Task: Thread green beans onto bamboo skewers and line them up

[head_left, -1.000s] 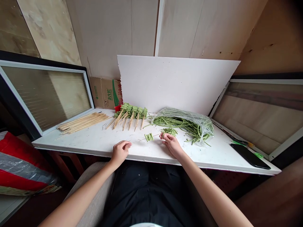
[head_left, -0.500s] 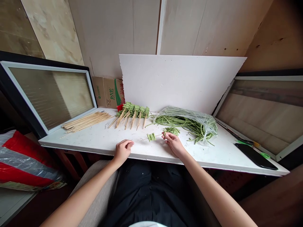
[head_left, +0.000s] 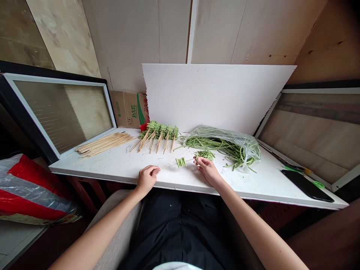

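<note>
My left hand [head_left: 147, 176] is closed on one end of a thin bamboo skewer [head_left: 168, 165], held low over the table's front. Several short pieces of long bean [head_left: 180, 162] are threaded side by side along its middle. At the other end, the fingertips of my right hand [head_left: 207, 168] pinch a green bean piece against the skewer's tip; the fingers partly hide it. Just behind that hand lies a small heap of cut bean pieces [head_left: 206, 154]. Farther back, uncut long beans [head_left: 222, 144] spill from a clear plastic bag [head_left: 247, 142].
Finished bean skewers [head_left: 160, 131] are stacked at the back, sticks towards me. Bare bamboo skewers [head_left: 105, 143] lie at the left. A black phone [head_left: 308, 185] and scissors [head_left: 294, 166] rest on the right. A white board [head_left: 219, 97] stands behind the white table [head_left: 135, 165].
The whole view has shifted slightly. Both hands keep nearly the same position on the skewer, and the threaded bean pieces look unchanged.
</note>
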Motion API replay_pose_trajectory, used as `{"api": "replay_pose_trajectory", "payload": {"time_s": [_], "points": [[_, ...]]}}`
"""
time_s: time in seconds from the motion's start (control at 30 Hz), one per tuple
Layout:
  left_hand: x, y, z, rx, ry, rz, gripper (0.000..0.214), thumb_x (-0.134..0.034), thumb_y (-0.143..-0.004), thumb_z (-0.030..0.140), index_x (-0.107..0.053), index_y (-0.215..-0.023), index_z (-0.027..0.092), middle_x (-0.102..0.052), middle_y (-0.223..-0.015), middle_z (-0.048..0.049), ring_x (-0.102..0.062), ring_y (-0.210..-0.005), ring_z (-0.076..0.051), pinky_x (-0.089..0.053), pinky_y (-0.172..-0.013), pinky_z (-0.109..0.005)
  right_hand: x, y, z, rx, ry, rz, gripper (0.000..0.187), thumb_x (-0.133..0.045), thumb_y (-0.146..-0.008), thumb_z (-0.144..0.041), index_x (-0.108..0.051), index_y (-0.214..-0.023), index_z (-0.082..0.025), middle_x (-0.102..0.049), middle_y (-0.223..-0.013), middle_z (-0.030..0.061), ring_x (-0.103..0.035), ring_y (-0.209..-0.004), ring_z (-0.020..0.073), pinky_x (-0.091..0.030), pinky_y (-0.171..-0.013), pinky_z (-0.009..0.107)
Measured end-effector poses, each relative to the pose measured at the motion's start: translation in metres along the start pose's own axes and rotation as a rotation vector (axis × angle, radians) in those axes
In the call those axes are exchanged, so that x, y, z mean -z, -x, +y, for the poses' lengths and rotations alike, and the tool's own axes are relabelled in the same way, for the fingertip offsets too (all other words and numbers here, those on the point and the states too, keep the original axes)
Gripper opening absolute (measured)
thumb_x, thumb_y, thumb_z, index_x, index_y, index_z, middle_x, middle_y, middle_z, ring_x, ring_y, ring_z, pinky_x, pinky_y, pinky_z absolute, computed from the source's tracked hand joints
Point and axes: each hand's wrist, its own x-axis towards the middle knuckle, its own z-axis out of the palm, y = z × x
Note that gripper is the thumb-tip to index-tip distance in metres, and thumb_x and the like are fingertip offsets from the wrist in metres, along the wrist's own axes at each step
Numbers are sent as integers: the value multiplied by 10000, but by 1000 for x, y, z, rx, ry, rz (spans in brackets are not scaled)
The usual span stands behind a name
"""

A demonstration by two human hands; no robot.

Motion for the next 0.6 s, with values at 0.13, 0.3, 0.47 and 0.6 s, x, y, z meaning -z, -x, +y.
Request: {"api": "replay_pose_trajectory", "payload": {"time_s": [0.13,0.3,0.47,0.6], "points": [[0,0,-1,-5,2,0,171,-616,-947,164,-767,-872,192,-779,-821,-42,-717,-746,-186,-545,-683,-285,0,0,0,3,17,9,411,-829,-794,-611,-697,-783,-221,-661,-893,30,-469,-684,137,-418,-643,271],[-1,0,-1,-6,6,9,174,-617,-931,143,-772,-871,192,-783,-823,-45,-722,-740,-188,-552,-674,-288,-1,1,-2,-2,28,36,412,-836,-778,-614,-746,-863,-221,-685,-919,44,-507,-724,151,-430,-656,270],[-1,0,-1,-17,-6,13,175,-617,-927,134,-772,-869,191,-784,-819,-46,-721,-733,-187,-551,-669,-287,0,-1,1,-1,75,86,452,-814,-778,-642,-789,-943,-222,-729,-953,59,-548,-735,166,-442,-672,286],[0,0,-1,-35,-29,8,178,-620,-929,130,-773,-867,195,-788,-826,-43,-723,-742,-189,-548,-684,-293,3,-3,5,14,120,89,442,-801,-789,-646,-807,-906,-219,-752,-942,57,-560,-727,167,-445,-682,295]]}}
